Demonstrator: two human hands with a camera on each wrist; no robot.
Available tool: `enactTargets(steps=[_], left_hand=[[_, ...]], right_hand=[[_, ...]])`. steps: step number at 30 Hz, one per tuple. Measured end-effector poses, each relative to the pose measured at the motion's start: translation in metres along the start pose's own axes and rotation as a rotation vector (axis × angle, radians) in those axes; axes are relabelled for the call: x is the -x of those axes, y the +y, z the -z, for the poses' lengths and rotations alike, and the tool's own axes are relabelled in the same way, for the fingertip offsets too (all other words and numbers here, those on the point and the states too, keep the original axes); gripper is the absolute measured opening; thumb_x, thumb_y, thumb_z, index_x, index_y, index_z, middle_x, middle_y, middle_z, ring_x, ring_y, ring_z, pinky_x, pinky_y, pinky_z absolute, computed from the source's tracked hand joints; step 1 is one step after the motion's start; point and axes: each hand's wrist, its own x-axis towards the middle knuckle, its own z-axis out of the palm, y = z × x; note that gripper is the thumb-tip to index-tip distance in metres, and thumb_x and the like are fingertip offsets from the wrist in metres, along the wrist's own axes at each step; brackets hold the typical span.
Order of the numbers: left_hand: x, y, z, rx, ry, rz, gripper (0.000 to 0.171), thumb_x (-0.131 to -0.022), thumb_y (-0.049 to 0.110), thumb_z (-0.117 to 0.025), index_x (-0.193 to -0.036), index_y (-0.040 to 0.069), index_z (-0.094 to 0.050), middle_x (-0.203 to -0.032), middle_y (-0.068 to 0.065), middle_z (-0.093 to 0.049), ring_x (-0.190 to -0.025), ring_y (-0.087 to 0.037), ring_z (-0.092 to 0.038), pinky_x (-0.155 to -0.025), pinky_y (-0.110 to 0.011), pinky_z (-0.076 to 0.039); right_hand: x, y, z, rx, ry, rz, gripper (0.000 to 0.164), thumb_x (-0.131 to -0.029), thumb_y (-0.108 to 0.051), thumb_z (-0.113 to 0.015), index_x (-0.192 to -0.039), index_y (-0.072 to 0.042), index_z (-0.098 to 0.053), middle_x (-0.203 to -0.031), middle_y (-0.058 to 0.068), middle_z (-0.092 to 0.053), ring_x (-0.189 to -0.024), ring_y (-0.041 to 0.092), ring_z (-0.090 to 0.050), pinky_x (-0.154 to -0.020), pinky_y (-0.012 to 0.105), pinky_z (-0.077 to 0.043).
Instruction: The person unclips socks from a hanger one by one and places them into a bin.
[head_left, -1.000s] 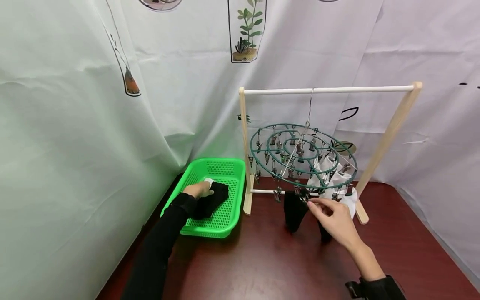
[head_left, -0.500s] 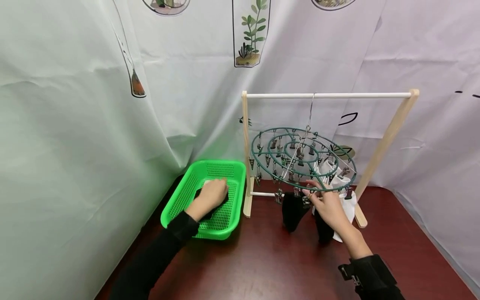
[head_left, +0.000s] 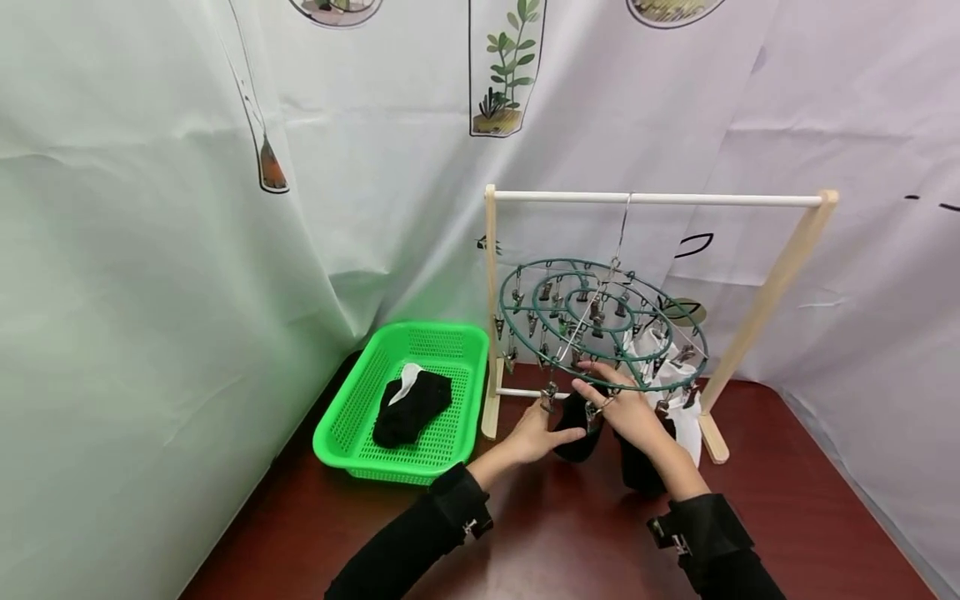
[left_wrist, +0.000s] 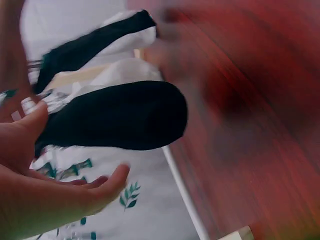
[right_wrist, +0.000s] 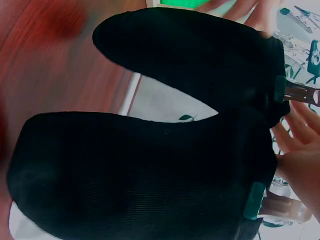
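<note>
A black sock hangs by a metal clip from the front of the round green drying hanger. My left hand is at its left with thumb and fingers spread; in the left wrist view they stand around the sock's upper part, no grip visible. At the sock's top, under the hanger's rim, my right hand reaches in with fingers extended. A second black sock hangs nearer in the right wrist view, a metal clip at its top edge. Part of my right hand is hidden behind the socks.
A green basket at the left holds folded black cloth with a white piece. The hanger hooks on a white rail between wooden posts. White cloth hangs at the right. Several bare clips dangle from the rings.
My left hand has left the black cloth in the basket and moved right to the hanging sock. My right hand has shifted slightly left, further under the hanger.
</note>
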Motion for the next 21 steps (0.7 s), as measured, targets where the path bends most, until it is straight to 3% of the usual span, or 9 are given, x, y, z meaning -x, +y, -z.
enactTargets(steps=[1, 4, 7, 9, 11, 13, 16, 18, 21], left_hand=[[-0.003, -0.003, -0.002, 0.034, -0.013, 0.002, 0.096, -0.099, 0.071, -0.073, -0.171, 0.016, -0.041, -0.168, -0.012, -0.050, -0.151, -0.028, -0.052, -0.116, -0.044, -0.050], [0.012, 0.032, 0.014, 0.159, -0.078, 0.053, 0.069, -0.106, 0.047, -0.077, -0.161, 0.011, -0.057, -0.157, -0.015, -0.063, -0.142, -0.030, -0.062, -0.110, -0.044, -0.054], [0.032, 0.068, 0.032, 0.272, -0.092, 0.091, 0.042, -0.110, 0.023, -0.072, -0.144, -0.001, -0.067, -0.140, -0.020, -0.072, -0.134, -0.034, -0.066, -0.109, -0.047, -0.055], [0.038, 0.072, 0.040, 0.310, -0.094, 0.103, 0.043, -0.113, 0.022, -0.068, -0.146, -0.005, -0.064, -0.143, -0.023, -0.069, -0.140, -0.036, -0.062, -0.113, -0.050, -0.052], [0.033, 0.053, 0.037, 0.265, -0.076, 0.048, 0.038, -0.116, 0.034, -0.062, -0.125, -0.003, -0.069, -0.126, -0.014, -0.073, -0.126, -0.029, -0.067, -0.103, -0.044, -0.055], [0.029, 0.034, 0.036, 0.203, -0.073, 0.004, 0.052, -0.116, 0.046, -0.061, -0.126, -0.005, -0.069, -0.128, -0.013, -0.072, -0.126, -0.026, -0.067, -0.101, -0.041, -0.056], [0.020, 0.001, 0.030, 0.127, -0.067, -0.018, 0.064, -0.116, 0.054, -0.055, -0.134, -0.006, -0.069, -0.137, -0.014, -0.071, -0.131, -0.027, -0.067, -0.102, -0.041, -0.056], [0.019, -0.011, 0.029, 0.109, -0.072, -0.035, 0.068, -0.118, 0.049, -0.053, -0.154, -0.008, -0.057, -0.153, -0.022, -0.063, -0.143, -0.034, -0.061, -0.109, -0.044, -0.055], [0.016, -0.032, 0.024, 0.128, -0.072, -0.068, 0.061, -0.120, 0.048, -0.050, -0.154, -0.002, -0.061, -0.149, -0.013, -0.068, -0.138, -0.025, -0.065, -0.106, -0.039, -0.056]], right_hand=[[-0.001, -0.001, -0.003, -0.015, -0.004, 0.010, 0.052, -0.115, -0.031, -0.066, -0.153, 0.003, -0.060, -0.156, 0.033, -0.056, -0.143, 0.055, -0.052, -0.112, 0.071, -0.046], [-0.001, -0.005, -0.009, -0.019, -0.028, -0.012, 0.049, -0.115, -0.029, -0.066, -0.150, 0.004, -0.062, -0.155, 0.033, -0.057, -0.142, 0.054, -0.055, -0.111, 0.069, -0.048], [-0.001, -0.011, -0.009, 0.011, -0.025, -0.036, 0.051, -0.112, -0.028, -0.070, -0.149, 0.007, -0.062, -0.153, 0.033, -0.058, -0.131, 0.052, -0.063, -0.100, 0.061, -0.055], [-0.002, -0.013, -0.008, 0.037, -0.001, -0.020, 0.050, -0.110, -0.027, -0.073, -0.145, 0.008, -0.064, -0.146, 0.033, -0.062, -0.120, 0.048, -0.068, -0.090, 0.054, -0.058], [-0.005, -0.013, -0.006, 0.045, 0.042, 0.002, 0.046, -0.108, -0.026, -0.076, -0.137, 0.009, -0.068, -0.137, 0.032, -0.068, -0.108, 0.043, -0.071, -0.081, 0.048, -0.057], [-0.006, -0.013, -0.006, 0.044, 0.088, 0.018, 0.039, -0.107, -0.026, -0.077, -0.127, 0.007, -0.073, -0.127, 0.029, -0.071, -0.099, 0.037, -0.070, -0.077, 0.044, -0.055], [-0.008, -0.011, -0.005, 0.050, 0.138, 0.037, 0.025, -0.106, -0.024, -0.078, -0.103, 0.001, -0.073, -0.103, 0.020, -0.071, -0.082, 0.028, -0.064, -0.072, 0.040, -0.051], [-0.009, -0.010, -0.005, 0.057, 0.150, 0.043, 0.030, -0.107, -0.024, -0.077, -0.090, -0.001, -0.066, -0.089, 0.016, -0.065, -0.074, 0.028, -0.058, -0.070, 0.040, -0.047], [-0.011, -0.009, -0.006, 0.077, 0.138, 0.019, 0.034, -0.108, -0.026, -0.075, -0.092, 0.004, -0.070, -0.092, 0.027, -0.067, -0.082, 0.042, -0.064, -0.079, 0.047, -0.054]])
